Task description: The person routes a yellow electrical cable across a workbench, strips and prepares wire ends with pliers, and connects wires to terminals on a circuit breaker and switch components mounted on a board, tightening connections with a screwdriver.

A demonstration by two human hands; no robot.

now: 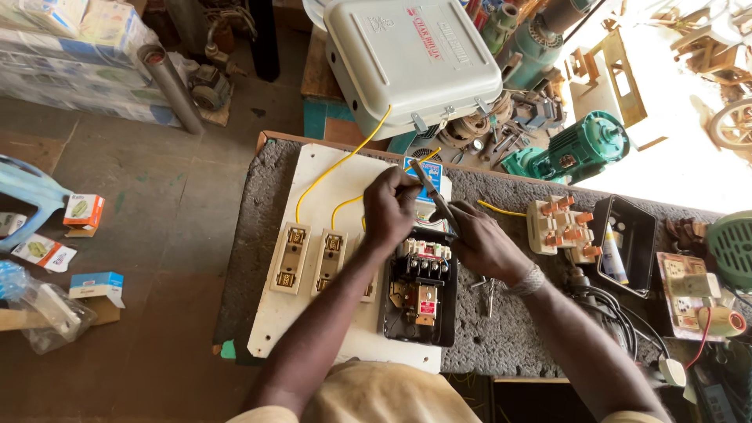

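Left hand point(389, 210) fingers curled, pinching the end of a yellow wire point(345, 160) at the top of the white board point(329, 309). Right hand point(479, 244) closed around pliers point(431, 192), tip pointing up-left to meet the left hand's fingertips. Both hands sit just above the black starter box point(419, 291), open, with its contactor and terminals showing.

Counts:
- 3 yellow wires visible: one long one looping from the grey metal case point(411, 59) down over the board, one short loop by the left hand, one stub right of the right hand.
- 3 cream fuse holders point(290, 257) in a row on the board; the third is mostly hidden under the left forearm.
- 1 cream terminal block with copper contacts point(560, 227) on the tabletop point(501, 337), right of the hands.
- 1 black lid or tray point(627, 243) just beside that block.
- 2 green motors point(583, 145) behind the tabletop.
- A few loose screws by the right wrist, count unclear.
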